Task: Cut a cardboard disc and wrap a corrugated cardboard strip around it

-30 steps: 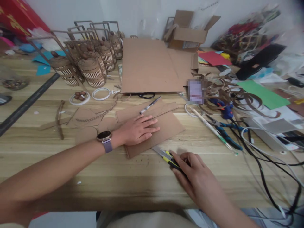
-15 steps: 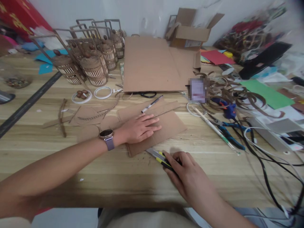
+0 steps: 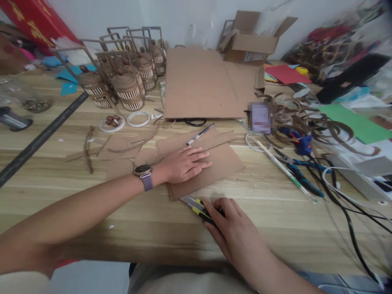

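Observation:
My left hand [image 3: 187, 164] lies flat with fingers stretched out, pressing on a piece of cardboard [image 3: 219, 165]. In my right hand [image 3: 228, 224] is a yellow and black utility knife [image 3: 199, 209], its blade pointing left at the cardboard's near edge. Whether the blade touches the edge I cannot tell. A pen [image 3: 200, 134] rests on the cardboard just beyond my left hand, near a narrow cardboard strip [image 3: 222, 141]. Left of that hand lie more cut cardboard pieces [image 3: 118, 148], partly covered by my forearm.
Several lidded bamboo baskets [image 3: 128, 94] with tall handles stand at the back left. A large cardboard sheet [image 3: 199, 83] lies at the back, by an open box [image 3: 252, 43]. To the right are pliers [image 3: 306, 179], a glue gun [image 3: 301, 143], brown strips and cables [image 3: 346, 216].
My right hand has moved the knife a little left along the cardboard's near edge. My left hand stays flat on the cardboard. The whole view has shifted slightly.

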Demonstrator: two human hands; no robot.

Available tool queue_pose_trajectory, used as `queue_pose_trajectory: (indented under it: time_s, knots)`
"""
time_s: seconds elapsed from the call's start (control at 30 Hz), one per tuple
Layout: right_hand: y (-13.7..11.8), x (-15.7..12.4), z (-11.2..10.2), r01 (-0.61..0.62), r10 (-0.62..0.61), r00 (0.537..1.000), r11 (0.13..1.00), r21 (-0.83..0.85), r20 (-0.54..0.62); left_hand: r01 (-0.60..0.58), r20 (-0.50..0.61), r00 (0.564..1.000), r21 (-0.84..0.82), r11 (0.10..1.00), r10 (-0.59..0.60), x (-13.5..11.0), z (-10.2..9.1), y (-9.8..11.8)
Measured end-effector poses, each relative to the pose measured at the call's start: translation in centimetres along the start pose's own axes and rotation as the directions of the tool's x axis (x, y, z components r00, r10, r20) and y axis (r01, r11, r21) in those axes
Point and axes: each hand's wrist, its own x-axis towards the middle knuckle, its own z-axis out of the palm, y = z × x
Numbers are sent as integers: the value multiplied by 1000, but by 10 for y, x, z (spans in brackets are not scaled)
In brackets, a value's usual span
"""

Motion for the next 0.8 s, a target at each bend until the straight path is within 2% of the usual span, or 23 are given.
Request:
queue_pose_trajectory:
  time_s: [0.8]
  knots:
    - [-8,9,4,70,-70,998,995,-68,-4,4,29,1000,68,998,-6,2,1,2]
